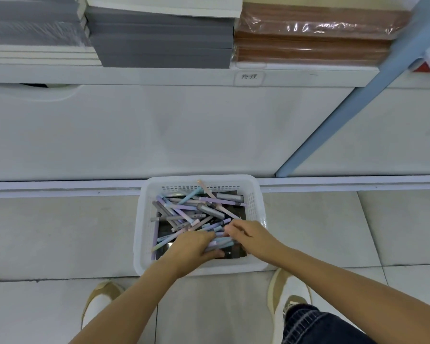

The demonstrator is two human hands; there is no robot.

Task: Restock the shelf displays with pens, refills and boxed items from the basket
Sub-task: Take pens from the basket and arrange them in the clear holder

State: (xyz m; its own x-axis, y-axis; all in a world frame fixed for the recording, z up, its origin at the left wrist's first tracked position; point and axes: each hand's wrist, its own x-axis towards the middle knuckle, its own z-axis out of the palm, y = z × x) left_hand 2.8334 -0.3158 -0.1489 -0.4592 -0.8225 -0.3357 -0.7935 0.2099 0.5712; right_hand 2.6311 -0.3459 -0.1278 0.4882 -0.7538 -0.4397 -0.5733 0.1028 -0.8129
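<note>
Lower centre, in the basket (144, 219), pens (220, 242) lie crosswise between the hands: left hand (191, 247) has its grip closed round them, and right hand (248, 234) pinches their right-hand ends.

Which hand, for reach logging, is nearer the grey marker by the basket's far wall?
Right. The right hand sits short of the grey marker; the left hand, further back, leftward.

left hand (191, 247) fingertips buried in pens (184, 209), stacks (159, 33) cropped above
</note>
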